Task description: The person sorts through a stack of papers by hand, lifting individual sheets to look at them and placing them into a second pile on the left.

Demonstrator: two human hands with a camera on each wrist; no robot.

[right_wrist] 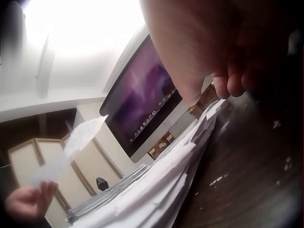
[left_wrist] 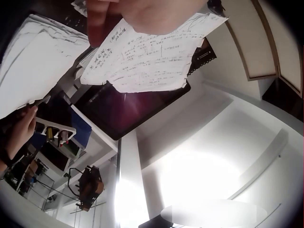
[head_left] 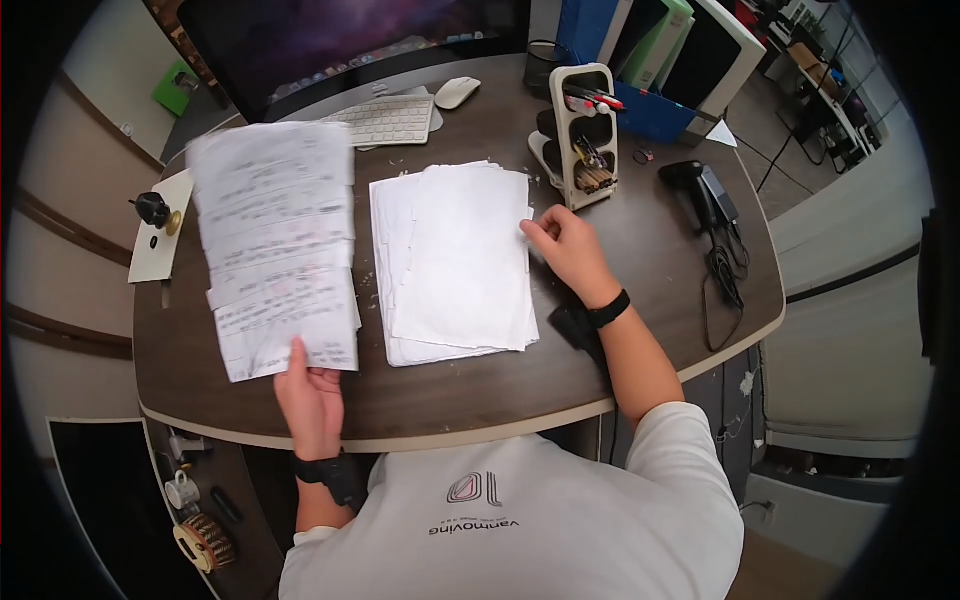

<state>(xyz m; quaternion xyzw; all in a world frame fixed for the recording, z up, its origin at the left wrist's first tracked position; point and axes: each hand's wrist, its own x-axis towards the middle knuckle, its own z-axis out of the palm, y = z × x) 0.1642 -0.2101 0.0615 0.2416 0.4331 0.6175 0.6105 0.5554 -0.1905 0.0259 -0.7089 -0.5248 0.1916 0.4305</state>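
Observation:
My left hand [head_left: 312, 402] pinches the near edge of a handwritten sheet of paper [head_left: 285, 330], thumb on top and fingers beneath. Lines of blurred writing run up the paper beyond it, at the left of the desk. The held sheet [right_wrist: 78, 142] stands raised and tilted in the right wrist view, above the left pile [right_wrist: 111, 190]. A pile of white sheets [head_left: 460, 260], its top one blank, lies in the middle with uneven edges. My right hand [head_left: 575, 255] has its fingers loosely bent, thumb and index tips right at the pile's right edge.
A keyboard [head_left: 393, 120] and mouse [head_left: 458, 93] lie before the monitor [head_left: 350, 45]. A pen holder [head_left: 583, 140] stands right of the pile. Farther right are a black handheld device [head_left: 690, 190] and its cable. A small black object [head_left: 152, 208] sits at the left edge.

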